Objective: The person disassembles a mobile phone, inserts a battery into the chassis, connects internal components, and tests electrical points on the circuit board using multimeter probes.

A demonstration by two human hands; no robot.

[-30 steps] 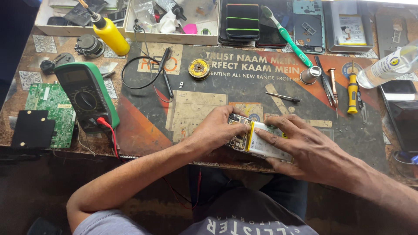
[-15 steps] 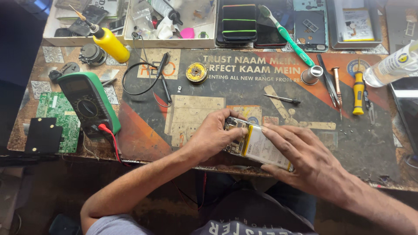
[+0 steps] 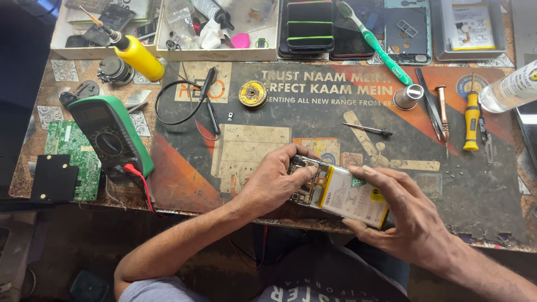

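Both hands held an opened phone at the near edge of the work mat.

Left hand curled over the phone's exposed circuit-board end, its fingertips pressing down on the board, while the right hand gripped the other end, fingers spread across the white battery and thumb under the near edge. Just beyond the left hand lay pale tape patches on the mat. Farther left of that hand sat a green multimeter with a red lead, beside a green circuit board. Well beyond the right hand lay tweezers, a yellow-handled screwdriver and a green toothbrush.
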